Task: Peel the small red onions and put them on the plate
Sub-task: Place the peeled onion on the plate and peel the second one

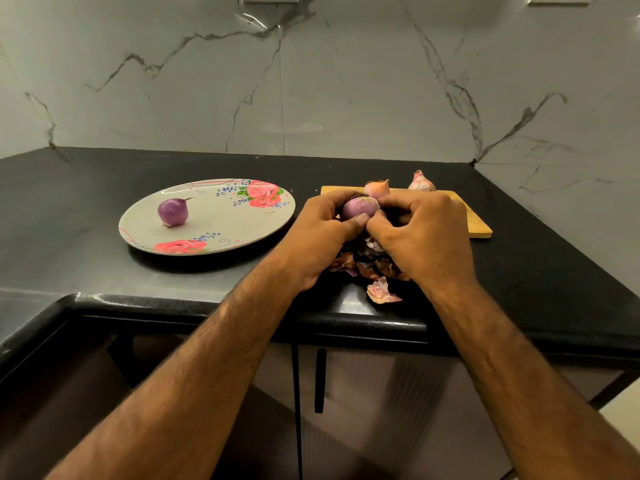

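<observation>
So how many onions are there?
4. One peeled purple onion on the flowered round plate; one pale purple onion gripped by left hand and right hand; two unpeeled pink onions on the wooden board. Hands may hide more.

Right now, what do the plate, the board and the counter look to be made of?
Plate: glossy pale grey with printed roses, so glazed ceramic or melamine; the look cannot settle which. Board: light tan and matt, most likely wood or bamboo. Counter: black, smooth, with soft reflections along its rounded edge, probably polished stone.
</observation>
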